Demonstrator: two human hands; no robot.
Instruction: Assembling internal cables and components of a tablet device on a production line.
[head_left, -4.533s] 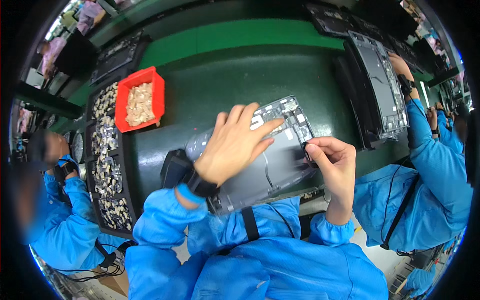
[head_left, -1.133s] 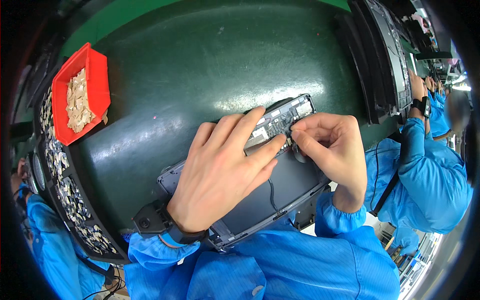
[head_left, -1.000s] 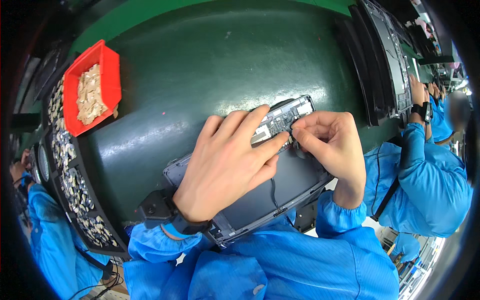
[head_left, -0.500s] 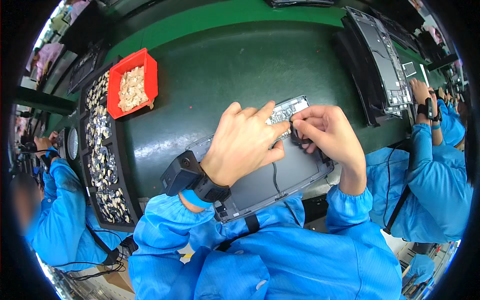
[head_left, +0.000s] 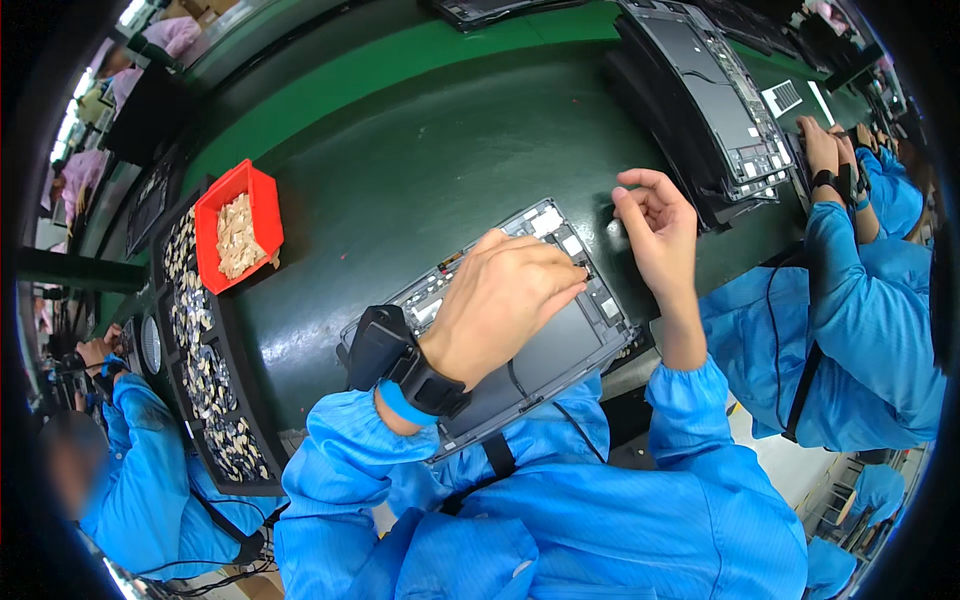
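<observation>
An opened laptop base (head_left: pixel 560 350) with a bare circuit board along its far edge and a grey lower area lies tilted in front of me. My left hand (head_left: pixel 505 300), with a black strapped device and blue band at its wrist, reaches across it. Its fingers are drawn together over the far right part of the board, at a small dark piece I cannot make out clearly. Off the laptop's right side, my right hand (head_left: pixel 660 225) is raised with curled fingers. Its thumb and index tips nearly meet; whatever is between them is too small to name.
A red bin (head_left: pixel 272 215) of pale scraps sits at the left on a black divided tray (head_left: pixel 230 330) full of small dark and pale pieces. Stacked laptop bases (head_left: pixel 720 100) lean at the far right. Co-workers in blue sit on both sides.
My right hand has lifted off the circuit board and moved right and up. My left hand has shifted right along the laptop, its spread fingers now drawn together. The whole view has turned slightly.
</observation>
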